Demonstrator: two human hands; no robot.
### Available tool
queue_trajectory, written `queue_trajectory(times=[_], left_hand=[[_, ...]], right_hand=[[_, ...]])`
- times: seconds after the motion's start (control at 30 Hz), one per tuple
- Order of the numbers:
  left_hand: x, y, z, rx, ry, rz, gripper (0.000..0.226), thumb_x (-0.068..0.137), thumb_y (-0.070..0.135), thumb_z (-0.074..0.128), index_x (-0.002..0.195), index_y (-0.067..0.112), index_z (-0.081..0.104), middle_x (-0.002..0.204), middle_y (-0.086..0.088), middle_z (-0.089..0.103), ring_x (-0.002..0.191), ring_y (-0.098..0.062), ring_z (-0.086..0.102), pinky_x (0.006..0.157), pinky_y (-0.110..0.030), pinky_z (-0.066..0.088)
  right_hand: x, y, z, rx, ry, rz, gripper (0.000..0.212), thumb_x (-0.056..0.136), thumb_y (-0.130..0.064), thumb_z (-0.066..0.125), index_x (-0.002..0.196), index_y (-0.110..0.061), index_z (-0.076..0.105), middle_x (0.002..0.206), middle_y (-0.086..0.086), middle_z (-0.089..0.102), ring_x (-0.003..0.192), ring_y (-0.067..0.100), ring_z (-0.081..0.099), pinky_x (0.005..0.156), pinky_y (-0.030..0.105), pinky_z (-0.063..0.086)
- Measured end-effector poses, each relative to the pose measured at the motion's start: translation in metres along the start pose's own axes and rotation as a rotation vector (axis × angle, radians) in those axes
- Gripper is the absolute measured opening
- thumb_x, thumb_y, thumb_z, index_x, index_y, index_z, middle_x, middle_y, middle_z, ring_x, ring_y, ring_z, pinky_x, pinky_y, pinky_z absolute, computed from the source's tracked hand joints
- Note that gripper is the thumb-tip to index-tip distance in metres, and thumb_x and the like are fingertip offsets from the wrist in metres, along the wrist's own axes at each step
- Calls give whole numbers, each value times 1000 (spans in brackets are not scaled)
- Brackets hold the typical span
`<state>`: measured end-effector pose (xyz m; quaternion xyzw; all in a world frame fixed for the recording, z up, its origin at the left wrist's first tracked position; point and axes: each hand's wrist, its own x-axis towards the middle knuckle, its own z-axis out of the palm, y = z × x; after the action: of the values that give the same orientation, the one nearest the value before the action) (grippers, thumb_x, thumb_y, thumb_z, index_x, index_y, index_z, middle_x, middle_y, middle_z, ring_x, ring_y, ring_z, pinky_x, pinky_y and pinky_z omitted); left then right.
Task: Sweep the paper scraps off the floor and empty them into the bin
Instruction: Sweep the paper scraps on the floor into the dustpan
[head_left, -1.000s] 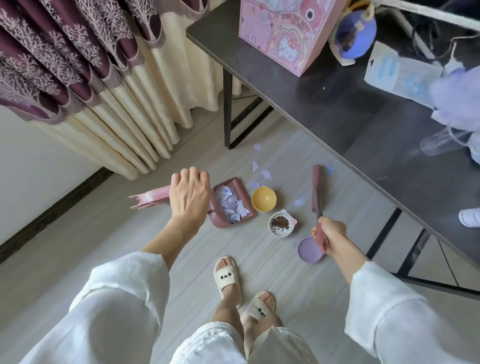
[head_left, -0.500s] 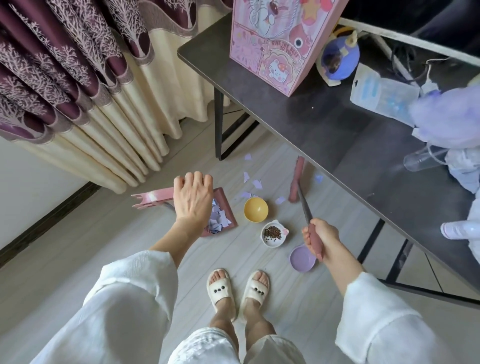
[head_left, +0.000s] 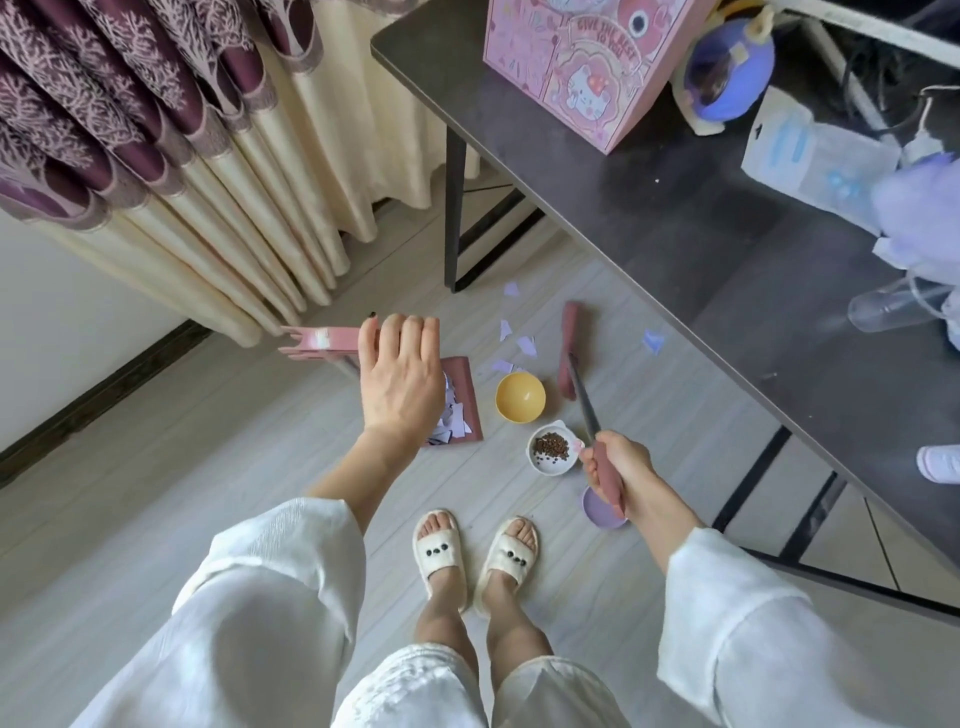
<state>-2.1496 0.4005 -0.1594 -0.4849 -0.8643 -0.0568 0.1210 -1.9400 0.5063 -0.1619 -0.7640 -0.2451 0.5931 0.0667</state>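
My left hand (head_left: 400, 374) grips the pink handle of a long-handled dustpan (head_left: 465, 395), whose pan rests on the floor and holds several pale paper scraps. My right hand (head_left: 615, 462) grips the pink handle of a broom (head_left: 569, 348); its pink brush head lies on the floor beside the table. Several loose lilac paper scraps (head_left: 525, 344) lie on the floor between the pan and the brush, with one more (head_left: 652, 340) at the table's edge. No bin is in view.
A yellow bowl (head_left: 520, 396), a white bowl of brown pellets (head_left: 553, 453) and a purple dish (head_left: 597, 512) stand on the floor near my slippered feet (head_left: 475, 553). A dark table (head_left: 649, 218) with a pink box fills the right. Curtains (head_left: 182, 156) hang at the left.
The brush head has swung left along the floor toward the scraps. The dustpan has turned and is now largely hidden behind my left hand. My feet have come together.
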Motion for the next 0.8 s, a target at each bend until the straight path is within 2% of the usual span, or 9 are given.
queue_trajectory(times=[0.13,0.27,0.4,0.47,0.53,0.6,0.7,0.73,0.8], left_hand=[[0,5,0,20,-36,-10,37,72,5,51,108,5,58,98,-9,60,96,-31,53,101,-43,27],[-4,9,-1,28,-21,-16,37,73,7,45,107,4,57,97,-10,59,95,-31,52,101,-44,29],[-6,17,4,-7,38,-38,31,77,2,41,102,5,59,97,-10,59,96,-31,53,100,-45,32],[-3,20,8,-27,121,-58,29,78,1,40,98,6,61,96,-10,60,98,-30,50,99,-45,34],[-2,23,14,-26,214,-69,28,75,0,46,96,7,63,98,-9,62,102,-28,46,100,-45,32],[-3,26,23,-21,290,-82,30,71,1,51,97,7,64,102,-10,63,107,-27,44,101,-45,29],[-1,28,34,-20,379,-114,32,68,2,51,96,9,65,103,-9,65,110,-25,43,103,-42,24],[1,28,37,-19,407,-125,32,68,1,51,95,9,66,101,-8,66,109,-24,44,103,-42,25],[3,28,43,-10,439,-123,32,67,1,52,93,11,66,98,-6,66,107,-22,44,100,-42,30]], right_hand=[[-7,-7,9,-62,-41,-67,27,94,-5,39,67,-8,44,58,11,42,18,9,31,30,7,26],[-10,-7,5,-142,-55,-187,30,92,-1,38,63,-9,42,60,14,44,19,12,31,30,10,26],[7,-10,-8,-274,26,-260,31,91,0,39,61,-9,46,53,12,43,22,15,36,33,15,32],[32,-12,-10,-305,99,-280,25,85,-7,43,61,-10,48,55,12,46,37,21,46,46,24,39],[74,-9,-11,-343,177,-265,12,69,-21,45,69,-11,52,67,15,51,59,30,52,61,34,43],[135,-1,-14,-377,248,-242,29,62,-24,43,82,-8,58,81,23,61,74,37,61,70,40,46],[163,-2,-13,-392,312,-216,41,76,-16,49,108,5,63,108,28,67,99,43,66,85,49,54],[171,-4,-13,-379,327,-218,40,79,-14,49,113,6,61,110,27,67,100,43,66,86,52,54],[183,-3,-13,-355,324,-204,33,80,-10,47,107,3,60,103,24,67,98,42,67,79,49,55]])
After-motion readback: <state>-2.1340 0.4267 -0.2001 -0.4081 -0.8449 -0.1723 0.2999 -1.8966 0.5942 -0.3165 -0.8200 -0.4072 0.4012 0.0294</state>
